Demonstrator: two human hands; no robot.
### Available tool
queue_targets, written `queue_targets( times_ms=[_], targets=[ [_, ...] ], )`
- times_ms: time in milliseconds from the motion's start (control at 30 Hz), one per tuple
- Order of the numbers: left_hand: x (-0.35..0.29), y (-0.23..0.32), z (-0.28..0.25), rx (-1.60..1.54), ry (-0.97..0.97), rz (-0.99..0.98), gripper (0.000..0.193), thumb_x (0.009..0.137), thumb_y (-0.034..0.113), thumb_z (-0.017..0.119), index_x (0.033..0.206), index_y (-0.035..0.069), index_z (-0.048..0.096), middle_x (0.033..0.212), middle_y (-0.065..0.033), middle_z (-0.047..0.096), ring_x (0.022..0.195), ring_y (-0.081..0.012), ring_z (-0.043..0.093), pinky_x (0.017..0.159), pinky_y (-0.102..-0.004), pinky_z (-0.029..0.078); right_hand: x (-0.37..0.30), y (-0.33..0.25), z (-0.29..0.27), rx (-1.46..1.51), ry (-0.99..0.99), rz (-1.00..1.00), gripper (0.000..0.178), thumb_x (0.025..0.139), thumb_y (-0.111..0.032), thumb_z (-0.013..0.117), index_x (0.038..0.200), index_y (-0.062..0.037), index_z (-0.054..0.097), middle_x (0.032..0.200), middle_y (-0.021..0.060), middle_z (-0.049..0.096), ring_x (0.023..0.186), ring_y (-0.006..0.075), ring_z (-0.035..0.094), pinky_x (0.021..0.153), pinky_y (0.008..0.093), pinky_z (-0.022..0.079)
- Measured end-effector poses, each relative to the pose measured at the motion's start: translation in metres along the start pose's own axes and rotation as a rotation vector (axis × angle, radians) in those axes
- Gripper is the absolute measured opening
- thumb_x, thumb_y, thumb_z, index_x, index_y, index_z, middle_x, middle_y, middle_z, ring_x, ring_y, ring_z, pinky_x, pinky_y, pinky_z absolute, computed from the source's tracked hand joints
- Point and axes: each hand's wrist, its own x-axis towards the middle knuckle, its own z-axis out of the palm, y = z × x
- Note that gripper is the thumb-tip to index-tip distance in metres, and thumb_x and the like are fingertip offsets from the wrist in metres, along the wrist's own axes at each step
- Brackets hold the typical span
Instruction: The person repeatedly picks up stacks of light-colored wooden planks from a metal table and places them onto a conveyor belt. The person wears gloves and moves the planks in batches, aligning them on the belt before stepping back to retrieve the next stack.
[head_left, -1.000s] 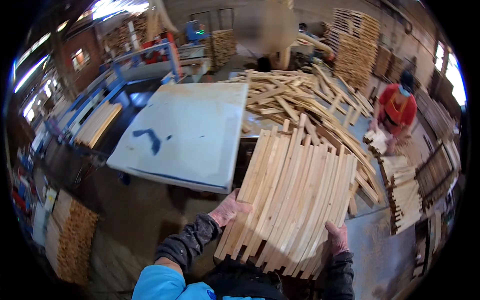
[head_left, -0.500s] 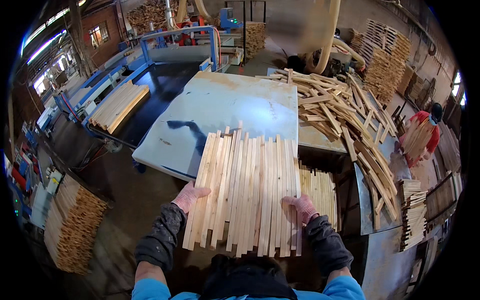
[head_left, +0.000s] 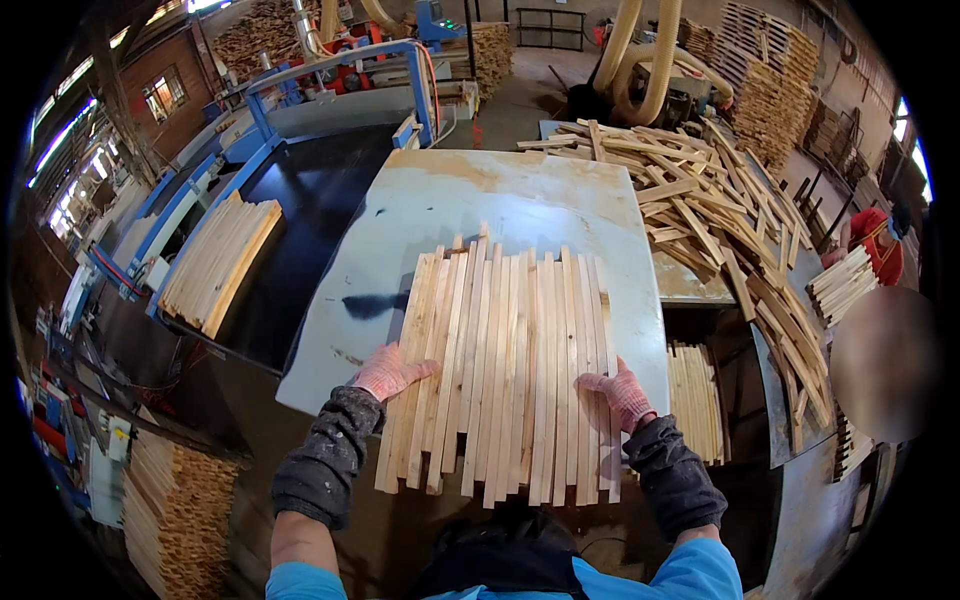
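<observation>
I'm clasping the strips (head_left: 512, 360) between my closed left grip (head_left: 392, 374) and right grip (head_left: 622, 394), partly over the worktop (head_left: 545, 180), already abreast but ends jutting unevenly, while a loose pile (head_left: 690, 190) is lying beyond.

Tan hose (head_left: 664, 60): I see it curving, upper right.
Barred window (head_left: 165, 94): upper left.
Person in red (head_left: 884, 258): right edge.

Woodworking workshop, tall timber stacks (head_left: 768, 118), blue-framed machine (head_left: 300, 200), thick ducts (head_left: 666, 62), heaped wooden strips (head_left: 690, 205)
</observation>
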Motion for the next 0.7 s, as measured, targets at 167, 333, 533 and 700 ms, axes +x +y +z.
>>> queue_targets(
  times_ms=[167,333,533,700],
  targets=[
    [0.049,-0.051,-0.049,-0.011,0.303,-0.007,0.113,0.088,0.066,0.080,0.169,0.003,0.033,0.155,-0.0295,0.056,0.142,-0.0417,0.057,0.120,-0.0493,0.045,0.055,-0.012,0.096,0.119,-0.082,-0.029,0.061,0.092,0.002,0.083,0.144,-0.0023,0.052,0.116,0.0152,0.074,0.101,0.0285,0.076,0.092,0.0442,0.065],
    [0.051,-0.100,-0.120,0.120,0.353,-0.217,0.108,0.091,0.059,0.078,0.172,0.008,0.030,0.166,-0.0266,0.045,0.151,-0.0418,0.048,0.125,-0.0491,0.041,0.101,-0.018,0.219,0.066,-0.121,0.018,0.062,0.094,0.000,0.081,0.146,-0.0007,0.046,0.117,0.0167,0.072,0.102,0.0275,0.074,0.088,0.0432,0.064],
    [0.073,-0.209,-0.207,0.301,0.374,-0.239,0.113,0.096,0.078,0.058,0.174,0.006,0.022,0.179,-0.0280,0.019,0.166,-0.0437,0.019,0.135,-0.0550,0.015,0.132,-0.005,0.379,0.170,-0.172,0.020,0.055,0.095,0.002,0.078,0.139,-0.0017,0.044,0.114,0.0171,0.069,0.098,0.0271,0.073,0.084,0.0435,0.063],
    [0.097,-0.306,-0.283,0.405,0.342,-0.230,0.109,0.103,0.076,0.046,0.176,0.003,0.011,0.183,-0.0257,0.006,0.170,-0.0405,0.002,0.136,-0.0551,-0.003,0.146,-0.001,0.514,0.125,-0.180,-0.059,0.051,0.093,0.002,0.080,0.132,-0.0015,0.048,0.109,0.0156,0.071,0.096,0.0262,0.074,0.081,0.0434,0.064]
  ],
)
